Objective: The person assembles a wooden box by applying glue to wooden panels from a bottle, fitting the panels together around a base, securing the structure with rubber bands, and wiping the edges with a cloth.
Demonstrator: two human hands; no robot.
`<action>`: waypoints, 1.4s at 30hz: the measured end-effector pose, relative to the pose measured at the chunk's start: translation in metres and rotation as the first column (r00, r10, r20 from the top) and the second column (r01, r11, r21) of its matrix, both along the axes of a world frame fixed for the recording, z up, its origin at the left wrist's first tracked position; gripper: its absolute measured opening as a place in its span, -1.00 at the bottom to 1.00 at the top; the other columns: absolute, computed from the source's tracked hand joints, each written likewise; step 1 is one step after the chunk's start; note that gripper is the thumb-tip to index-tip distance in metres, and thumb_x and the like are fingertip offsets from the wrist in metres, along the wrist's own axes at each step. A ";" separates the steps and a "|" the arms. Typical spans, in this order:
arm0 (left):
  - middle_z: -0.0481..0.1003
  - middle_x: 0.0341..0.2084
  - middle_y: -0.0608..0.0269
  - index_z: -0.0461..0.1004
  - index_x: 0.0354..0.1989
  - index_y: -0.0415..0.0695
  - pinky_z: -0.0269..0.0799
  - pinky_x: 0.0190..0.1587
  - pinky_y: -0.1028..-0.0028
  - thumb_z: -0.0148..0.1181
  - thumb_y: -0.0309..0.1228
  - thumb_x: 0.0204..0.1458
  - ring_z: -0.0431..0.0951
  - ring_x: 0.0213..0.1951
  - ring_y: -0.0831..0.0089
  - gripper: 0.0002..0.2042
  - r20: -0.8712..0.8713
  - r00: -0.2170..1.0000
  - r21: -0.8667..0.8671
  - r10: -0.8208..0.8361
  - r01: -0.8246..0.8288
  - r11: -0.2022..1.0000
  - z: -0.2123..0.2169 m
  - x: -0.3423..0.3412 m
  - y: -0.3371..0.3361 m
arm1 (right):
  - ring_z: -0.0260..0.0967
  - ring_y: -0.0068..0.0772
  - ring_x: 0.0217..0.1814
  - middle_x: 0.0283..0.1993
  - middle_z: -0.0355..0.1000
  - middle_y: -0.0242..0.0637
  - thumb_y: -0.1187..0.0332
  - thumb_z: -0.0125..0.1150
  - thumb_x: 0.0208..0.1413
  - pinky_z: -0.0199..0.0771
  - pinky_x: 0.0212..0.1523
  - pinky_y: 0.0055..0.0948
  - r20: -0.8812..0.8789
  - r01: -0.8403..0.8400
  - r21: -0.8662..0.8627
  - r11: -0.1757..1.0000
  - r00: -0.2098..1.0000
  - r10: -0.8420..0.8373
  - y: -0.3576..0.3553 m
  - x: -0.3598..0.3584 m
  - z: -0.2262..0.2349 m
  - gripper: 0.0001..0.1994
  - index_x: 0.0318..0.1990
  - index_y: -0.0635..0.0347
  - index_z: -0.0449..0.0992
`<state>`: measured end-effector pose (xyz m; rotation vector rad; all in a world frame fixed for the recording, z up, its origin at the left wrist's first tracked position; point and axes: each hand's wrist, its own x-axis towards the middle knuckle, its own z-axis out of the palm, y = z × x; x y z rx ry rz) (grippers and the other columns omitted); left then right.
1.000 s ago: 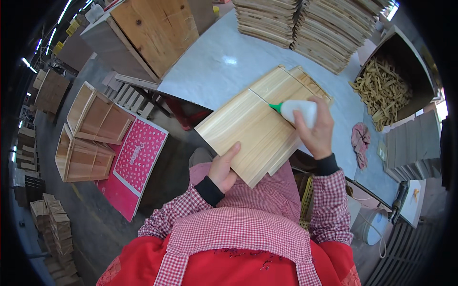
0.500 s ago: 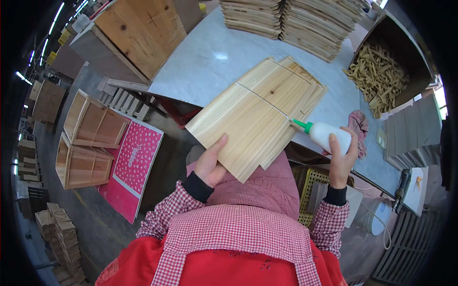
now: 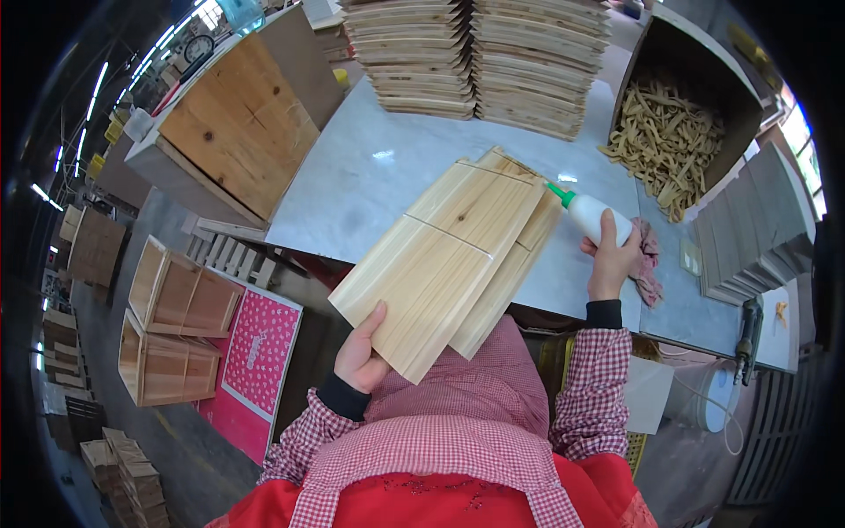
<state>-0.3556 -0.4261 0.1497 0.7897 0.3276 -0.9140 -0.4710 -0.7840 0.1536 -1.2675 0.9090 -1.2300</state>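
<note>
My left hand [image 3: 359, 354] grips the near left corner of a wooden panel [image 3: 414, 290], its thumb on top and its fingers underneath. Two grooves cross the pale grained wood; a whitish spot shows at the right end of the nearer one. Under its right side another wooden panel [image 3: 493, 304] sticks out at a slant. In my right hand [image 3: 612, 255] is a white squeeze bottle [image 3: 598, 217] with a green nozzle, tipped to the left. The nozzle's tip is close to the panel's far right edge, by the end of the farther groove; whether it touches I cannot tell.
Two tall stacks of wooden panels [image 3: 532, 70] stand at the table's [image 3: 326, 194] back. Rubber-band-like strips [image 3: 669, 132] fill a dark box at the right. A pink cloth [image 3: 647, 264] lies beside my right hand, and a power tool [image 3: 748, 339] hangs at the table's right edge.
The bottle has moved from the nearer groove's right end to near the farther groove's end. The upper panel has shifted left over the lower one, with my left hand on it. The view has shifted too.
</note>
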 end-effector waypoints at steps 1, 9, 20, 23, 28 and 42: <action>0.36 0.16 0.07 0.19 0.27 -0.19 0.36 0.22 0.21 0.17 -0.33 0.19 0.39 0.17 0.19 -0.49 -0.001 1.000 0.000 -0.001 0.001 1.000 0.000 0.000 0.000 | 0.47 -0.45 -0.45 -0.22 0.46 -0.19 0.21 0.27 0.17 0.50 -0.61 -0.54 -0.027 -0.003 -0.013 1.000 1.000 0.003 -0.002 0.001 0.000 -0.65 -0.10 0.29 0.35; 0.35 0.17 0.05 0.17 0.28 -0.19 0.35 0.23 0.19 0.15 -0.33 0.20 0.38 0.18 0.18 -0.48 0.012 1.000 -0.041 -0.002 0.003 0.999 -0.002 0.006 -0.001 | 0.46 -0.48 -0.45 -0.25 0.46 -0.22 0.26 0.27 0.16 0.48 -0.63 -0.56 -0.052 -0.140 -0.039 0.989 0.989 0.137 0.018 -0.014 0.013 -0.69 -0.12 0.30 0.37; 0.32 0.18 0.03 0.14 0.29 -0.18 0.33 0.25 0.14 0.11 -0.35 0.22 0.36 0.20 0.14 -0.50 0.075 0.997 -0.153 0.029 -0.017 0.988 0.002 0.026 -0.023 | 0.43 -0.52 -0.40 -0.26 0.42 -0.28 0.27 0.23 0.18 0.44 -0.60 -0.61 -0.085 -0.380 -0.073 0.922 0.924 0.374 0.112 -0.037 0.044 -0.70 -0.06 0.27 0.36; 0.32 0.18 0.03 0.15 0.29 -0.18 0.32 0.25 0.13 0.10 -0.35 0.23 0.35 0.21 0.13 -0.52 0.077 0.995 -0.199 0.062 -0.045 0.979 0.001 0.034 -0.033 | 0.43 -0.51 -0.38 -0.25 0.41 -0.27 0.27 0.22 0.19 0.45 -0.58 -0.61 -0.144 -0.440 -0.123 0.890 0.895 0.423 0.132 -0.045 0.039 -0.69 -0.04 0.26 0.36; 0.32 0.19 0.02 0.17 0.27 -0.20 0.30 0.27 0.11 0.09 -0.36 0.23 0.35 0.21 0.11 -0.53 0.073 0.992 -0.277 0.102 -0.078 0.958 -0.005 0.044 -0.040 | 0.43 -0.51 -0.35 -0.23 0.40 -0.27 0.27 0.22 0.18 0.49 -0.54 -0.59 -0.247 -0.549 -0.256 0.796 0.833 0.496 0.153 -0.056 0.036 -0.68 -0.02 0.25 0.34; 0.30 0.22 0.10 0.15 0.31 -0.13 0.23 0.31 0.17 0.08 -0.38 0.24 0.31 0.25 0.20 -0.52 0.232 0.953 -0.360 0.193 -0.100 0.928 0.031 0.054 -0.035 | 0.43 -0.37 -0.34 -0.20 0.40 -0.19 0.16 0.19 0.17 0.55 -0.45 -0.47 -0.063 -0.371 -0.333 0.867 0.926 0.372 0.150 -0.054 0.017 -0.58 0.03 0.25 0.29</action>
